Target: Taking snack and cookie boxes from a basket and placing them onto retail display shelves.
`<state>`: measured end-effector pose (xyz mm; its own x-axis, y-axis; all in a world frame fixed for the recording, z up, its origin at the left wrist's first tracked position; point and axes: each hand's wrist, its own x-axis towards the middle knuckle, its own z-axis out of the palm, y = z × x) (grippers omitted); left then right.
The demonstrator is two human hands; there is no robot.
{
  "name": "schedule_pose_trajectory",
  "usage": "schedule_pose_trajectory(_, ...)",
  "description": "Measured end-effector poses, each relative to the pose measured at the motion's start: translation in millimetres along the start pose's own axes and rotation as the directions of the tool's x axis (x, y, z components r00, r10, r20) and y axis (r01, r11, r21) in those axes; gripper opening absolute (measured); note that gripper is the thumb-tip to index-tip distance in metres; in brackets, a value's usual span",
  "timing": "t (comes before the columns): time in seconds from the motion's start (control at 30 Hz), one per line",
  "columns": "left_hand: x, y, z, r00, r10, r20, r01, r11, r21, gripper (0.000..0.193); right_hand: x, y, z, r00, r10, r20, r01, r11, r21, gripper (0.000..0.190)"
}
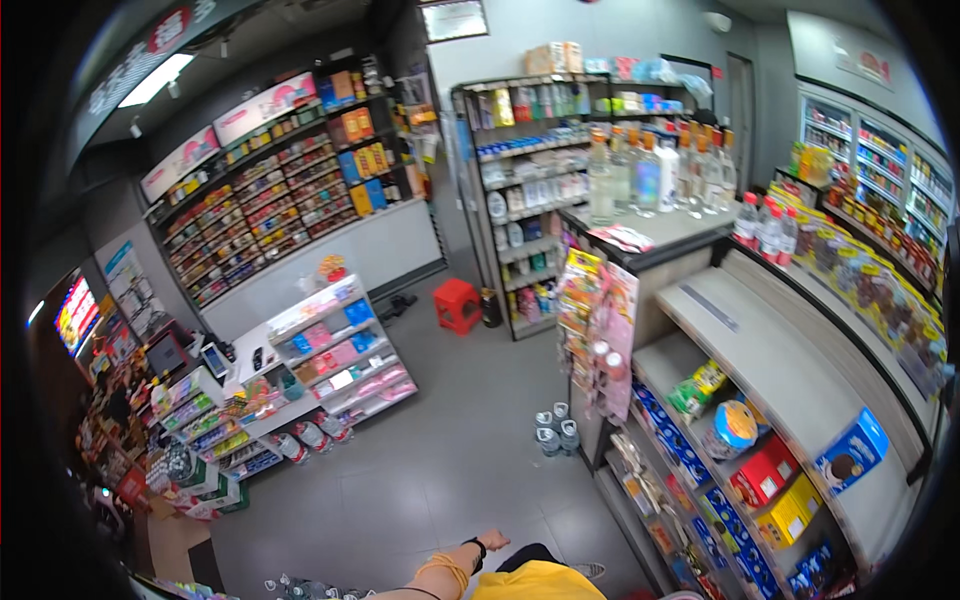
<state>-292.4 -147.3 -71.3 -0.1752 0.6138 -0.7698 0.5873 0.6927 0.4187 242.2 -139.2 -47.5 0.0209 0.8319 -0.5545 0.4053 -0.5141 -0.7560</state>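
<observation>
My left hand [493, 540] is low in the view, over the grey tiled floor [382, 495], with a dark band at the wrist and a yellow coil around the forearm. Its fingers look curled, but it is too small to tell whether they close on anything. My right hand is out of view. To the right of me stands a slanted shelf unit [780, 337]. It bears a blue biscuit box [853, 454], a green snack bag [697, 390], a round tub [731, 429], a red box [765, 472] and a yellow box [789, 511].
Several large water bottles [556, 431] stand on the floor beside the shelf unit's end. Glass bottles [646, 180] crowd the counter top behind. A red plastic stool [457, 306] is farther back. At left are a checkout counter [251, 352] and a small display rack [345, 345].
</observation>
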Motion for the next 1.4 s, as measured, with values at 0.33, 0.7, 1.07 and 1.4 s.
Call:
schedule_pose_trajectory(0.33,-12.1,-60.7,9.4,0.991,-0.077,0.112,0.079,0.997,-0.01,0.052,25.4,-89.4,30.0,0.99,-0.094,0.104,0.102,0.992,-0.078,0.031)
schedule_pose_trajectory(0.7,23.5,0.3,-34.8,0.99,0.141,0.025,-0.143,0.982,0.124,0.047,12.0,-96.8,40.8,0.99,-0.087,0.112,0.098,0.991,-0.094,0.03)
schedule_pose_trajectory(1.07,1.7,-17.4,-38.8,0.989,0.144,0.04,-0.148,0.983,0.112,0.051,2.8,-96.8,43.8,0.993,-0.077,0.091,0.085,0.992,-0.092,0.028)
schedule_pose_trajectory(1.4,1.6,-41.2,-35.9,0.997,0.045,0.066,-0.053,0.99,0.127,0.048,-18.5,-45.0,25.6,0.999,-0.029,0.023,0.03,0.998,-0.046,0.027)
